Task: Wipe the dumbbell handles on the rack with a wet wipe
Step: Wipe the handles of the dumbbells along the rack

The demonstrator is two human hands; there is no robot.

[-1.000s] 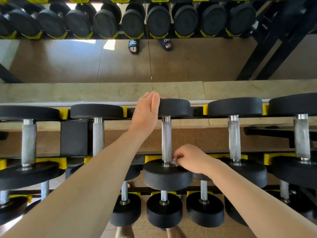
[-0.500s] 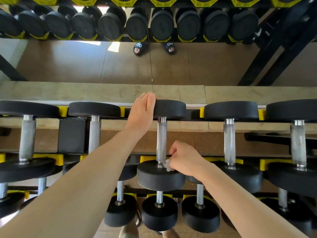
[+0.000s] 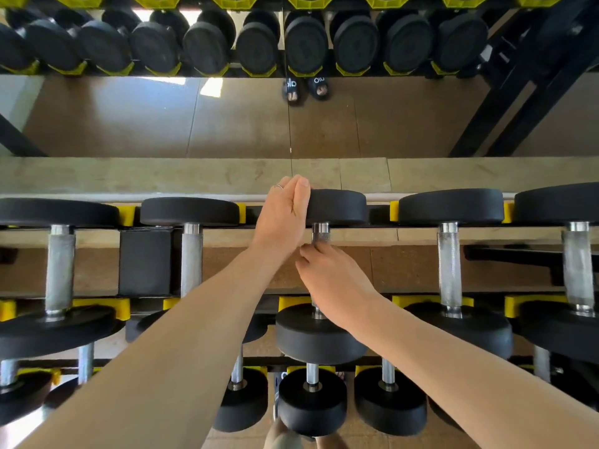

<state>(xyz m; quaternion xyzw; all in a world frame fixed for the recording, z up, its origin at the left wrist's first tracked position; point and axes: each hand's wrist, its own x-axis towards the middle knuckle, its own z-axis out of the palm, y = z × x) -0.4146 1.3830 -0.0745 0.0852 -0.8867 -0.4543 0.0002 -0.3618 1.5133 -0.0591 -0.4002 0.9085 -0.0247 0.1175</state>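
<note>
Before a mirrored wall, on the rack's [image 3: 402, 211] top tier, the heavy, rigid dumbbell [image 3: 337, 207] sits steadied by the left hand's [image 3: 281, 215] straight fingers — right hand [image 3: 330, 280] curled round its knurled, grippy handle [image 3: 320, 236] — wipe hidden.

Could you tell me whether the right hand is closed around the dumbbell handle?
Closed: the right hand curls around the knurled steel handle.
</note>
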